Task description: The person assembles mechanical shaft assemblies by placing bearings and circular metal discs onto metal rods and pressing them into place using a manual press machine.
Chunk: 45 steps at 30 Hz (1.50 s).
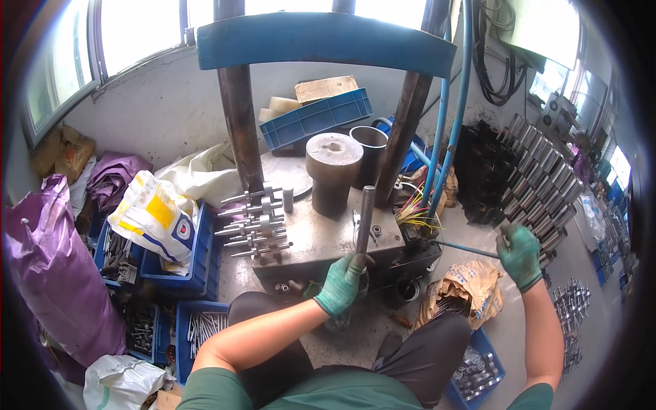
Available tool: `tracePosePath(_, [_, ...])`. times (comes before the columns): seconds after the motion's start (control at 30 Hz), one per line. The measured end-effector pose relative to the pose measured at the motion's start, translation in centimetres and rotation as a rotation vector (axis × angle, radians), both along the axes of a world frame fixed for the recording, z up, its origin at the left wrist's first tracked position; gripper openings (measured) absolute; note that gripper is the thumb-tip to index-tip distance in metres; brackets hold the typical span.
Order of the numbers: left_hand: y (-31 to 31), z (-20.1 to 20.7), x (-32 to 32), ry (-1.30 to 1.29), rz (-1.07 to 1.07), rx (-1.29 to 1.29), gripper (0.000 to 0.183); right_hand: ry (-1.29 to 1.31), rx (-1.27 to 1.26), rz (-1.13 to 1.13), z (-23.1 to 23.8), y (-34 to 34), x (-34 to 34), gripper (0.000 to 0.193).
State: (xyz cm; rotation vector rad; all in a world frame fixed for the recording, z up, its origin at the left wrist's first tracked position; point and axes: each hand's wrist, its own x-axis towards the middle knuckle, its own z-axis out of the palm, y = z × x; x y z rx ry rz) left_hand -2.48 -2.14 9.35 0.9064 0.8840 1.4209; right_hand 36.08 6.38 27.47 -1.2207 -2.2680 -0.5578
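1. The left grip (339, 287) holds a metal rod (366, 220) near-upright at the surface's (318, 236) front edge, lower part hidden.
2. The right grip (521, 256) closes around a blue lever (468, 249), covering its end.

Green gloves are worn on the left hand (339, 285), before the grey press table (307, 232), and the right hand (521, 256), right of it. Blue is shown by the lever (468, 249) right of the table and the crossbeam (328, 44) above it; purple by the tall sack (58, 273) left of it.
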Motion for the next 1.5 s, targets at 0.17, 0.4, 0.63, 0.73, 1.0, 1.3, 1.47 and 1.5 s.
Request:
tracePosePath(0.17, [2.1,-4.7,0.3,-0.067,0.068,-0.43,0.041,-0.055,0.023,0.306,-2.6,-7.1,-6.6,0.026])
tracePosePath(0.4, [5.3,-8.4,-0.3,-0.252,0.11,-0.626,0.042,0.106,-0.261,0.492,-11.9,-2.3,-14.7,0.021])
tracePosePath(0.63, [4.9,-8.3,-0.9,-0.224,0.083,-0.638,0.044,-0.13,-0.868,0.489,-19.2,-0.7,-14.7,0.03])
tracePosePath(0.73, [2.3,-7.8,-0.4,-0.111,-0.003,-0.656,0.038,-0.243,-1.013,0.492,-20.3,0.2,-14.0,0.036])
tracePosePath(1.0, [-6.1,-5.0,-4.8,1.076,0.17,0.28,0.022,-0.247,-1.16,0.405,-19.5,2.2,-14.7,0.037])
tracePosePath(1.3, [-6.6,-4.7,-14.4,-0.314,0.668,-0.456,0.021,-0.297,-1.187,0.432,-20.3,2.9,-16.0,0.042])
tracePosePath(1.47, [-5.3,-7.3,-16.6,-0.471,0.735,-0.45,0.026,-0.336,-1.193,0.431,-19.8,2.9,-17.7,0.044])
tracePosePath(1.5, [-4.9,-7.0,-16.4,-0.677,0.811,-0.473,0.028,-0.327,-1.251,0.381,-19.3,2.9,-18.0,0.044])
